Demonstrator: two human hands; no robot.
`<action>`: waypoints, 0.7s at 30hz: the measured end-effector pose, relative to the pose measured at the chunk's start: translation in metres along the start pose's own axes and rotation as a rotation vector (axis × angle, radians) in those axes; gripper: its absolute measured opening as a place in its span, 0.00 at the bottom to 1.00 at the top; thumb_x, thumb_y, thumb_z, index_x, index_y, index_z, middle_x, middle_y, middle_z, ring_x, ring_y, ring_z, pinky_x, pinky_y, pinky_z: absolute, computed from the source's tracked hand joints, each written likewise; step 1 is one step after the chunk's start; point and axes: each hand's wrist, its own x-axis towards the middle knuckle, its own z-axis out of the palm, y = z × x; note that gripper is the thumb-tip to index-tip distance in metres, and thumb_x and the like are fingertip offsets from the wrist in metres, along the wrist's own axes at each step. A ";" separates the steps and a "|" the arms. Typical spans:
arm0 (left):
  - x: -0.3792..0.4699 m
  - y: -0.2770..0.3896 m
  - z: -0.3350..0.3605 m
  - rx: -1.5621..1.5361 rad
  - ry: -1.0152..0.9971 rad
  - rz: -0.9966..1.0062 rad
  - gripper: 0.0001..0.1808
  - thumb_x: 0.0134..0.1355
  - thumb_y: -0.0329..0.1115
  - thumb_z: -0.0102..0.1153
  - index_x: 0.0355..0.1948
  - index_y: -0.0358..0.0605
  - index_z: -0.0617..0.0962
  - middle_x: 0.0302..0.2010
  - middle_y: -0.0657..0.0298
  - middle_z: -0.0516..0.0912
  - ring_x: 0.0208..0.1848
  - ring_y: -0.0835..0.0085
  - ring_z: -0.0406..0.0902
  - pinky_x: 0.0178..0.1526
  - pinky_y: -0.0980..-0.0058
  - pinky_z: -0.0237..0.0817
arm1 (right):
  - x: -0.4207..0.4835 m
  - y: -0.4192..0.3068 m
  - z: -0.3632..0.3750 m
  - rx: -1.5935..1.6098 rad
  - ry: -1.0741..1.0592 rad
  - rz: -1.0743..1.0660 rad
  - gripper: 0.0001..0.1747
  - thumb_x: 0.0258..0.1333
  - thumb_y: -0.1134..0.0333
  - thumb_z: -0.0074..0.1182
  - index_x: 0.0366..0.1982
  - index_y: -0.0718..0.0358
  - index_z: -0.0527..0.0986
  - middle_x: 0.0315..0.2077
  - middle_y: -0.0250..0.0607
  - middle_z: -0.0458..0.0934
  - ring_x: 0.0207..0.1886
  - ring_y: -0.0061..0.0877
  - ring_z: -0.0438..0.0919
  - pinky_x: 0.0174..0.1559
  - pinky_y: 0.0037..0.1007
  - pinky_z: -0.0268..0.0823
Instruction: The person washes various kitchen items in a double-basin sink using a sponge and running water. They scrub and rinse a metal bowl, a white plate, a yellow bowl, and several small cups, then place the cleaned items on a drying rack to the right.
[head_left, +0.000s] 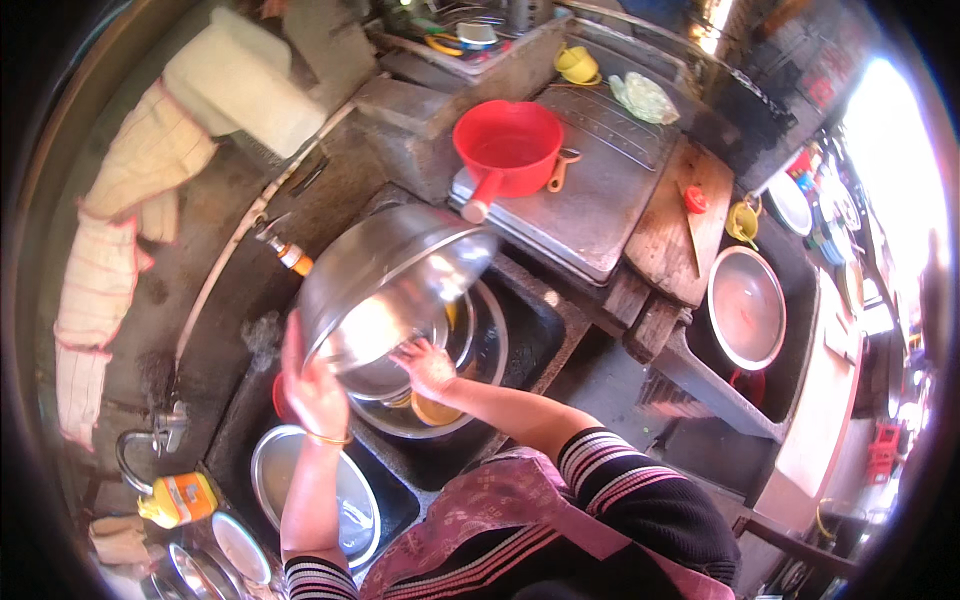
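A large stainless steel bowl (375, 277) is tilted over the sink, its open side toward me. My left hand (316, 390) grips its rim at the lower left. Fingers apart, my right hand (429, 369) is at the bowl's inner side near its lower rim; whether it touches the metal is hard to tell. Below, a wide metal basin (491, 352) stands in the sink with metal and yellow dishes partly hidden in it. Another metal basin (315, 480) sits in the sink compartment at the lower left. An orange-fitted faucet (294, 259) is beside the bowl.
A red plastic dipper (508, 146) rests on a metal-topped counter (600, 225) beyond the sink. Right of it lie a wooden board (667, 225) and a second sink holding a metal bowl (746, 307). A curved faucet (135, 457) and a yellow bottle (180, 500) are at lower left.
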 end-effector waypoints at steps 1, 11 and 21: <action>-0.004 -0.003 0.020 -0.066 -0.077 -0.136 0.17 0.57 0.27 0.44 0.48 0.31 0.69 0.48 0.54 0.72 0.49 0.68 0.68 0.50 0.73 0.59 | -0.001 -0.006 -0.001 0.005 -0.060 0.037 0.27 0.42 0.66 0.51 0.50 0.54 0.67 0.50 0.36 0.66 0.53 0.35 0.62 0.52 0.38 0.59; -0.004 0.031 0.322 -0.735 -0.755 -0.915 0.15 0.47 0.22 0.44 0.38 0.35 0.72 0.31 0.58 0.76 0.30 0.68 0.76 0.25 0.71 0.69 | 0.003 0.039 0.083 1.172 0.103 -0.113 0.24 0.55 0.65 0.48 0.54 0.60 0.61 0.54 0.39 0.62 0.56 0.25 0.62 0.58 0.29 0.53; 0.011 0.029 0.305 -0.815 -0.962 -0.980 0.34 0.59 0.49 0.47 0.61 0.43 0.54 0.58 0.52 0.61 0.59 0.60 0.60 0.56 0.59 0.56 | 0.009 0.039 -0.002 2.076 0.001 0.514 0.10 0.57 0.64 0.47 0.37 0.62 0.73 0.21 0.30 0.72 0.25 0.18 0.70 0.30 0.23 0.64</action>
